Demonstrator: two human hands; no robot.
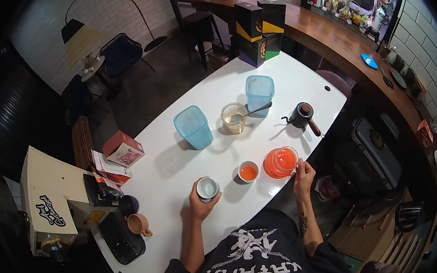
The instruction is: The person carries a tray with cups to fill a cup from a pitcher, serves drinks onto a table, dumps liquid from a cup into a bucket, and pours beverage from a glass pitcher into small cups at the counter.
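My left hand (202, 205) is wrapped round a small cup (208, 188) with a pale inside; I cannot make out any drink in it. My right hand (305, 175) grips the handle of a round glass server (276, 166) that holds red-orange liquid. The server is at the table's near right edge; whether it touches the tabletop I cannot tell. Between the two hands stands a second small white cup (248, 172), with orange-red liquid inside. Beyond them are a clear plastic cup (234, 125) with a spoon (251, 112) resting in it and a dark gooseneck kettle (301, 115).
Two blue translucent containers (193, 127) stand on the white table (164, 164). Black boxes (251, 26) are stacked at the far end. At left are a pink box (123, 148), a cream-coloured machine (48, 196) and a brown mug (137, 224). A wooden counter (324, 41) curves along the right.
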